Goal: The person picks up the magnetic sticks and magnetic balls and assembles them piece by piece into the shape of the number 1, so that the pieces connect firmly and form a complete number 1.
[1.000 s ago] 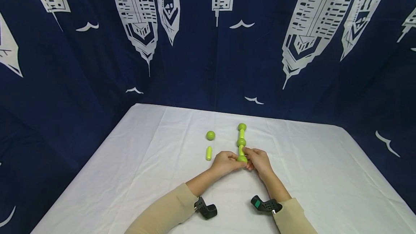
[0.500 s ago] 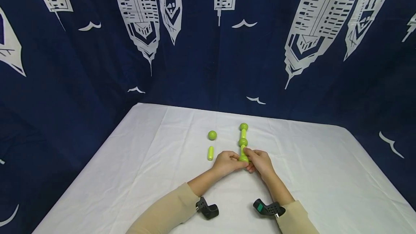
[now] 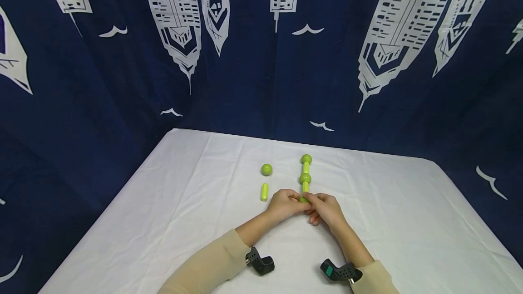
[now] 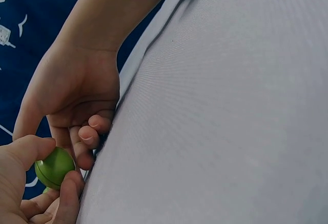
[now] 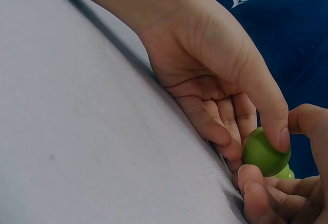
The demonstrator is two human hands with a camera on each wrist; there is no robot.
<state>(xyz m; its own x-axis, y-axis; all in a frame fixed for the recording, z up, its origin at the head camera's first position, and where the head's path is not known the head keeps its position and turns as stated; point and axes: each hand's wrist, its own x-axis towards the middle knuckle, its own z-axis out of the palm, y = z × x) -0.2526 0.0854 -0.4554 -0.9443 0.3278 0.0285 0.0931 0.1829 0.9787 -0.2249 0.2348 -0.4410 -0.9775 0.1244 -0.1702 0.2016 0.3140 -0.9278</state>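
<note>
The left hand (image 3: pixel 283 206) pinches a glossy, plastic-looking green ball (image 4: pixel 55 167) between thumb and fingers. The right hand (image 3: pixel 330 211) pinches the same ball — its thumb, which lay along the short yellow-green stick (image 3: pixel 305 187) half a second ago, has slid nearer, down to the ball. That suggests the work now centres on seating the ball against the stick's near end; the joint itself is hidden by fingers.

Beyond the hands, that stick meets a green middle ball (image 3: pixel 305 178), then a second yellow-green stick (image 3: pixel 306 168) and a green far ball (image 3: pixel 306 159), all in line. To the left, a loose green ball (image 3: pixel 266 169) and a loose yellow-green rod (image 3: pixel 264 192) lie apart on the white cloth-covered table (image 3: pixel 212 171) — not yet joined.
</note>
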